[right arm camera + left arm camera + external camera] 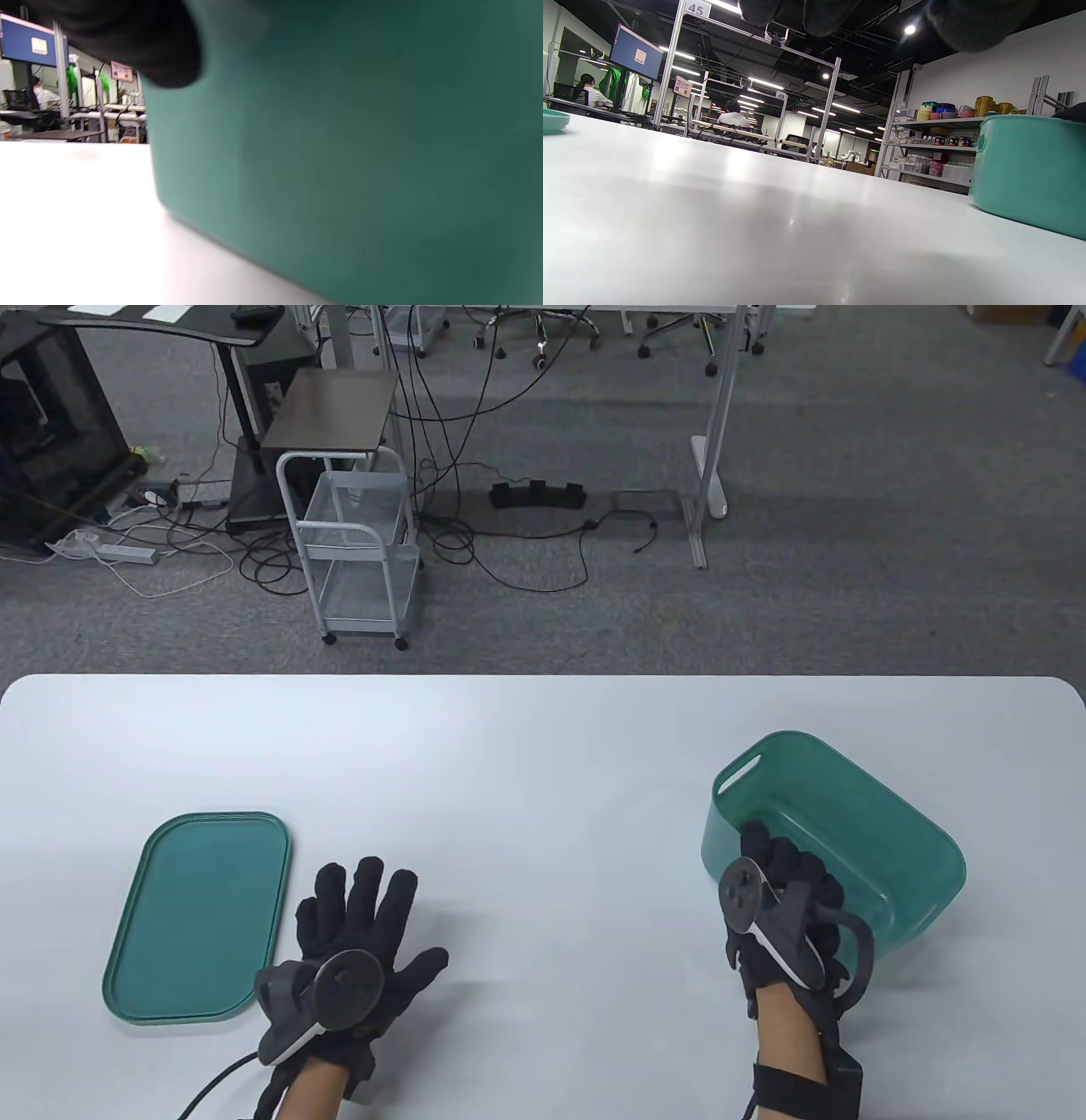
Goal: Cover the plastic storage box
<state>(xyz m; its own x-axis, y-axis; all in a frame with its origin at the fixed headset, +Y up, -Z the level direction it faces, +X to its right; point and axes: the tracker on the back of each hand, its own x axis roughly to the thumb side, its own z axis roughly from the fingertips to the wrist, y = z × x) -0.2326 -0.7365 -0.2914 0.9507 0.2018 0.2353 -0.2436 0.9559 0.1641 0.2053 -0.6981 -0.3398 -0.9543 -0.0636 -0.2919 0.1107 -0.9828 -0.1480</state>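
Note:
A green plastic storage box (pixel 848 823) stands open on the right of the white table (pixel 543 746). Its flat green lid (pixel 199 916) lies on the table at the left. My right hand (pixel 785 899) grips the box's near long rim, fingers curled over into the box. The box wall fills the right wrist view (pixel 360 169). My left hand (pixel 361 916) lies flat on the table with fingers spread, just right of the lid and holding nothing. In the left wrist view the box (pixel 1031 169) stands at the right and the lid's edge (pixel 553 120) at the far left.
Beyond the table's far edge are carpet floor, a white wire trolley (pixel 361 551), cables and desk legs. Bare table surface lies between lid and box.

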